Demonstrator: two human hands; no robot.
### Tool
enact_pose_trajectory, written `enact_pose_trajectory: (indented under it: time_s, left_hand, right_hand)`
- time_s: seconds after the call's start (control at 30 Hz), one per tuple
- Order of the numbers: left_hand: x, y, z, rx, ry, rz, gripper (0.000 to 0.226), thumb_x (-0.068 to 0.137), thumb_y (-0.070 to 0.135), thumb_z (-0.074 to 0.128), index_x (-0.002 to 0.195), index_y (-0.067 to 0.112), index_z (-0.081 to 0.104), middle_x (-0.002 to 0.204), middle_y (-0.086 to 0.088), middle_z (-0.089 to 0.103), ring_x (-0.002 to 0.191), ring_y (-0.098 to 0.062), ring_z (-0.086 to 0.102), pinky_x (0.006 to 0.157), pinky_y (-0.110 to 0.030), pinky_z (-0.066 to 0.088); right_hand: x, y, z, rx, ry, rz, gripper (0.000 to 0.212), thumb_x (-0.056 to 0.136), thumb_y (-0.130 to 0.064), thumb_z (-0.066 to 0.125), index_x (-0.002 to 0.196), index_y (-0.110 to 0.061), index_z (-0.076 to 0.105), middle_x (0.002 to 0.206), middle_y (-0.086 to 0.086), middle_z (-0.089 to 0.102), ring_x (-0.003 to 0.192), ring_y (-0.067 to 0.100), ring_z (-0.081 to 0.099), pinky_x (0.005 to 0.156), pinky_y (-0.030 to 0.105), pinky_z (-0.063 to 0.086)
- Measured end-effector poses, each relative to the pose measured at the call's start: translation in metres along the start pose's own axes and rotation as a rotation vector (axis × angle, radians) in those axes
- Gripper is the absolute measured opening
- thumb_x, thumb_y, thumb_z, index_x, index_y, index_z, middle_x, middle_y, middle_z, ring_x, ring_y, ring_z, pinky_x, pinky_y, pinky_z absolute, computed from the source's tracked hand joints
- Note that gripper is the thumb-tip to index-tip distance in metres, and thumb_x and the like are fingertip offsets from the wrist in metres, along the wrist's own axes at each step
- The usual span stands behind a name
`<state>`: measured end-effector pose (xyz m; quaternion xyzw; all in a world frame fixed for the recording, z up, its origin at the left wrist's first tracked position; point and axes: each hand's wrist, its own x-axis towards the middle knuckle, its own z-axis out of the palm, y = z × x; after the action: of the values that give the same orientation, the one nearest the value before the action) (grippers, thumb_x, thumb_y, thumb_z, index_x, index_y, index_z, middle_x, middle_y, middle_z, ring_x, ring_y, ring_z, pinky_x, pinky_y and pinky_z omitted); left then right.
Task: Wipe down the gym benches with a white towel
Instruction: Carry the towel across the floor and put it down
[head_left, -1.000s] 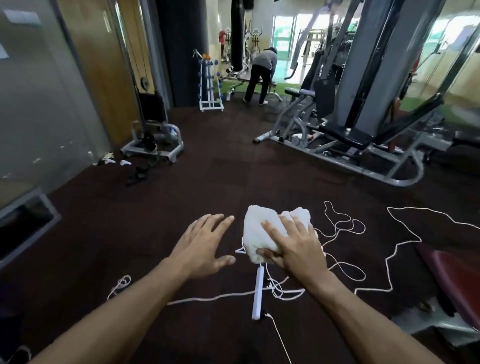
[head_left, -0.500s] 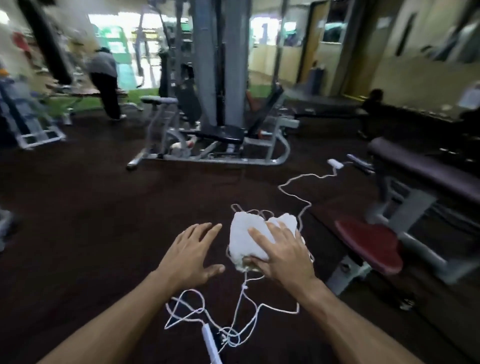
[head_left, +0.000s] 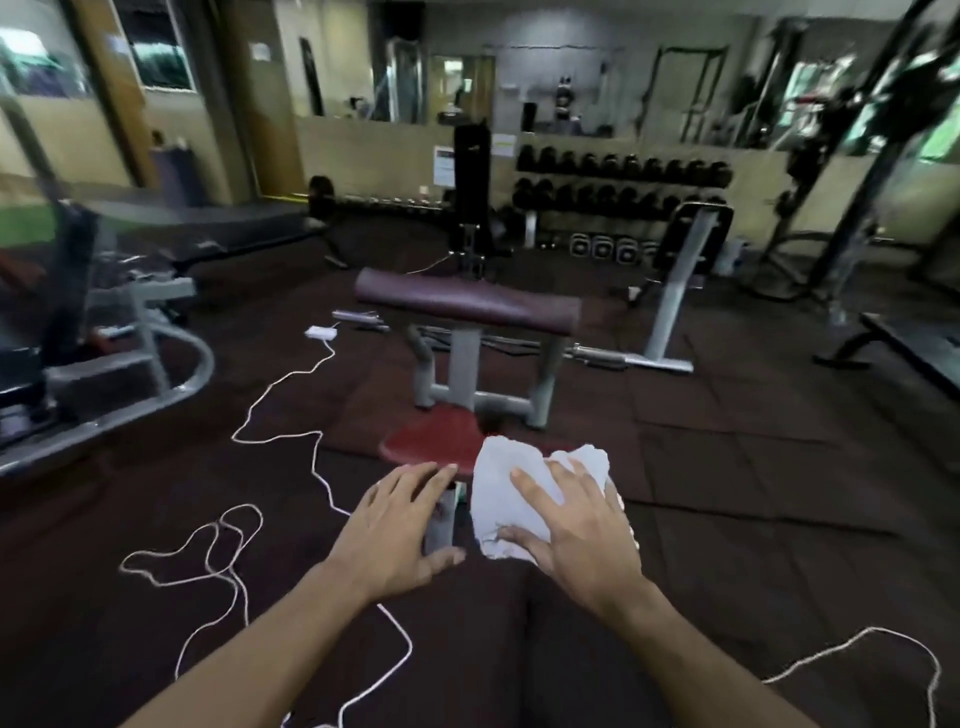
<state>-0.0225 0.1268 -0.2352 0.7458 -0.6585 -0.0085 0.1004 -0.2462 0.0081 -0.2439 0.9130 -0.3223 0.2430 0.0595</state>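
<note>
White towel (head_left: 524, 488), bunched into a loose wad, sits under the right hand (head_left: 582, 525) in the near middle of the head view. That hand lies on top of it with fingers spread and the thumb tucked against the cloth's near edge, so it grips the towel. Just left of it, apart from the cloth, the left hand (head_left: 400, 530) hovers palm down with its fingers straight and relaxed, holding nothing. Beyond both hands stands a bench: a round red seat (head_left: 431, 441) close to the fingertips, and farther off a long maroon pad (head_left: 467, 304) on grey legs. A white cord (head_left: 280, 400) snakes over the dark floor (head_left: 727, 467) on the left, running to a small white box (head_left: 320, 332). A dumbbell rack (head_left: 618, 182) lines the far wall.
</note>
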Motion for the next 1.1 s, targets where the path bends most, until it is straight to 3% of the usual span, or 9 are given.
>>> enact_pose_trajectory:
  time_s: [0.2, 0.4, 0.5, 0.6, 0.8, 1.1]
  left_hand:
    - [0.12, 0.004, 0.014, 0.04, -0.002, 0.061, 0.103, 0.069, 0.08, 0.035, 0.157, 0.028, 0.021, 0.156, -0.003, 0.034, 0.145, -0.028, 0.031, 0.118, -0.043, 0.031]
    - [0.237, 0.006, 0.02, 0.056, 0.008, 0.015, 0.1, 0.075, 0.075, 0.054, 0.157, 0.026, 0.022, 0.155, -0.004, 0.035, 0.144, -0.027, 0.031, 0.117, -0.043, 0.031]
    - [0.295, 0.005, 0.016, 0.039, -0.011, -0.007, 0.105, 0.07, 0.082, 0.037, 0.158, 0.029, 0.014, 0.158, -0.001, 0.028, 0.147, -0.024, 0.024, 0.12, -0.039, 0.025]
    - [0.345, -0.005, 0.017, 0.024, 0.0, -0.003, 0.1, 0.08, 0.076, 0.053, 0.158, 0.029, 0.012, 0.159, -0.001, 0.023, 0.148, -0.024, 0.02, 0.12, -0.039, 0.022]
    - [0.451, -0.051, 0.035, 0.006, -0.016, 0.01, 0.097, 0.084, 0.068, 0.059, 0.158, 0.029, 0.009, 0.161, -0.001, 0.02, 0.149, -0.022, 0.016, 0.121, -0.038, 0.021]
    - [0.642, -0.145, 0.061, -0.009, -0.109, 0.081, 0.097, 0.087, 0.066, 0.058, 0.159, 0.027, 0.007, 0.163, -0.001, 0.016, 0.15, -0.022, 0.013, 0.122, -0.038, 0.017]
  right_hand:
    - [0.052, 0.082, 0.04, -0.031, -0.002, 0.086, 0.058, 0.092, -0.07, 0.044, 0.135, -0.031, 0.053, 0.132, 0.012, 0.059, 0.124, 0.039, 0.058, 0.084, 0.059, 0.054]
    - [0.126, 0.163, 0.078, -0.013, -0.025, 0.091, 0.061, 0.09, -0.072, 0.044, 0.134, -0.031, 0.054, 0.133, 0.013, 0.057, 0.124, 0.04, 0.057, 0.085, 0.059, 0.053]
    - [0.175, 0.203, 0.087, -0.017, -0.005, 0.095, 0.06, 0.089, -0.072, 0.047, 0.132, -0.031, 0.055, 0.13, 0.012, 0.058, 0.122, 0.039, 0.058, 0.084, 0.057, 0.053]
    - [0.215, 0.229, 0.104, -0.02, -0.002, 0.097, 0.059, 0.089, -0.072, 0.048, 0.132, -0.031, 0.056, 0.129, 0.011, 0.059, 0.122, 0.038, 0.058, 0.083, 0.057, 0.054]
    - [0.302, 0.266, 0.157, -0.016, -0.06, 0.082, 0.061, 0.089, -0.072, 0.047, 0.132, -0.031, 0.058, 0.13, 0.012, 0.06, 0.123, 0.039, 0.058, 0.085, 0.057, 0.054]
    - [0.454, 0.328, 0.261, -0.063, -0.157, 0.222, 0.062, 0.088, -0.071, 0.046, 0.136, -0.032, 0.051, 0.131, 0.015, 0.059, 0.12, 0.041, 0.058, 0.084, 0.061, 0.053]
